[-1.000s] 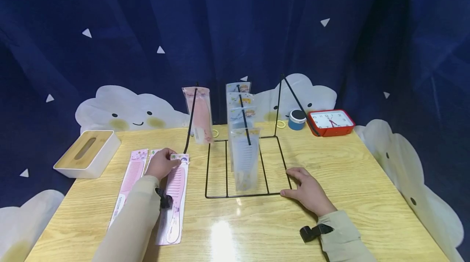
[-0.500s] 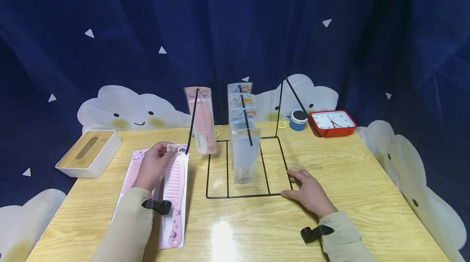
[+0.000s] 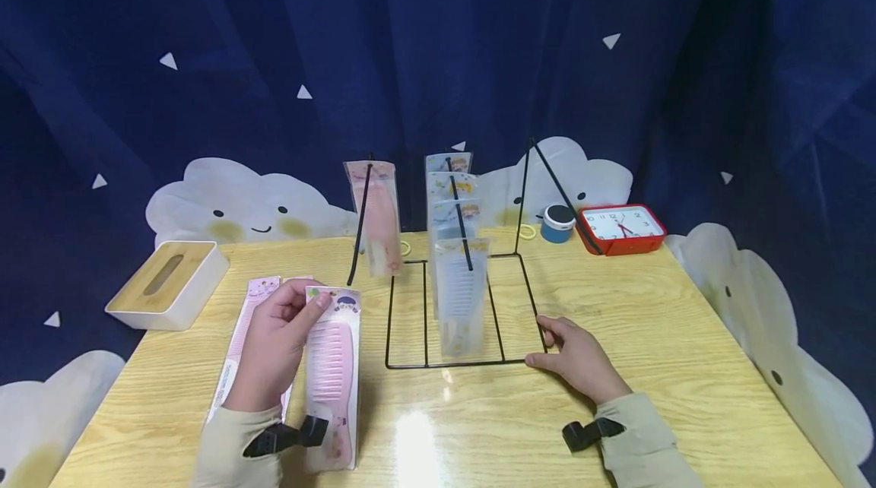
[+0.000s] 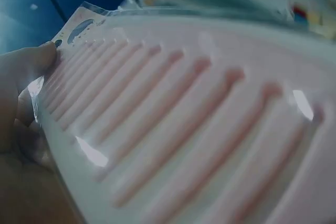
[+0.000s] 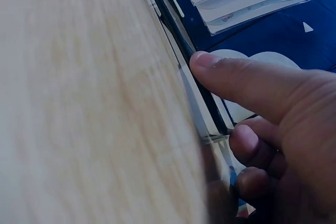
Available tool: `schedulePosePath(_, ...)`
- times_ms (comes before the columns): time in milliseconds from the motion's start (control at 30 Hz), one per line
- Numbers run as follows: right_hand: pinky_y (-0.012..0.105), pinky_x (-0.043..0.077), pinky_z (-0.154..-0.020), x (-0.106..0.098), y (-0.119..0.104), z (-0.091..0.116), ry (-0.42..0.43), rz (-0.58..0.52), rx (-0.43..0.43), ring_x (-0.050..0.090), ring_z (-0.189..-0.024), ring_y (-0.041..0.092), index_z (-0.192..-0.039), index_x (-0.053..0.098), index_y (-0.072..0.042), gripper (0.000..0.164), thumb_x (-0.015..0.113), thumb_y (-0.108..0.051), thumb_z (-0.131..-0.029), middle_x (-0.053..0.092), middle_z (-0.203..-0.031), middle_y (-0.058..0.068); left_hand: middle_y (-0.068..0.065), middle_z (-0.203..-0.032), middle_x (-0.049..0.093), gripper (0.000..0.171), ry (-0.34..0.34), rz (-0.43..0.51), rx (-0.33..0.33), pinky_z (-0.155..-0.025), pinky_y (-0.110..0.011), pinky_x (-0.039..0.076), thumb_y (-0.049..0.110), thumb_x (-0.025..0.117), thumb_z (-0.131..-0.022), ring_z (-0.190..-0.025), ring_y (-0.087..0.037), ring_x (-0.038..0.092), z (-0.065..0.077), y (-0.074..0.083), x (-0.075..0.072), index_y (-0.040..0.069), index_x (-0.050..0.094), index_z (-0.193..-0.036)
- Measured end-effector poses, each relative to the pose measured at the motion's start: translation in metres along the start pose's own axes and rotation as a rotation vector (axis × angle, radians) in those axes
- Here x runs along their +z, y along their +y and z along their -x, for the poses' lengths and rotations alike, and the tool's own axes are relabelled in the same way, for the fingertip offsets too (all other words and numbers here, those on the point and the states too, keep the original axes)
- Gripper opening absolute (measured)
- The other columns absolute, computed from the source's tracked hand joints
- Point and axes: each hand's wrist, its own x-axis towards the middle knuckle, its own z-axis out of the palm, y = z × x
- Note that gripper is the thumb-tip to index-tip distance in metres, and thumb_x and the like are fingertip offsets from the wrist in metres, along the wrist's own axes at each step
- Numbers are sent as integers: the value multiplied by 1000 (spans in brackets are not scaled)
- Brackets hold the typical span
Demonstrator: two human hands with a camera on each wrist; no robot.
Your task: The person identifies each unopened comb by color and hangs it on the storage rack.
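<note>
Left hand (image 3: 274, 343) pinches a pink plastic-packed comb (image 3: 331, 374); half-curled right hand (image 3: 578, 359) holds the black wire rack (image 3: 465, 364). Hung: one pink pack (image 3: 382, 218), four pale-blue packs (image 3: 460, 290). Unhung: two flat-lying pink packs (image 3: 238, 347).

Home-like tabletop setting, navy cloud-print curtain (image 3: 479, 77) behind, wood-grain table (image 3: 684, 336), tissue box (image 3: 167, 286), red clock (image 3: 623, 228)

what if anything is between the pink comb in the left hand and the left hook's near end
Nothing visible between the held comb and that end; the hook carries another pink comb, but farther back.
</note>
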Motion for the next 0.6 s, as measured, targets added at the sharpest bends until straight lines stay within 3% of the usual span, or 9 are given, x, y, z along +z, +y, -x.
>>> schedulePosePath(233, 39, 34, -79, 0, 0, 0, 1, 0, 18, 46, -86, 18, -144, 52, -1, 84, 85, -42, -78, 51, -89, 0, -2, -82, 67, 9, -25, 153, 144, -58, -23, 49, -5, 64, -94, -68, -10, 57, 19, 22, 18, 2, 68, -99)
schedulePosePath(333, 38, 33, -78, -1, 0, 0, -2, 6, 22, 42, -77, 17, -144, 52, -1, 84, 85, -41, -78, 50, -89, 0, -2, -82, 68, 11, -24, 157, 175, -57, -23, 49, -6, 64, -94, -68, -10, 57, 23, 29, 23, 3, 69, -98)
schedulePosePath(600, 39, 33, -78, -1, -3, 0, -2, 0, 4, 42, -78, 17, -142, 53, 1, 83, 86, -40, -78, 50, -89, 1, -5, -76, 62, 7, 6, 116, 205, -54, -24, 46, -5, 64, -94, -64, -13, 54, 28, 43, 30, -2, 67, -99)
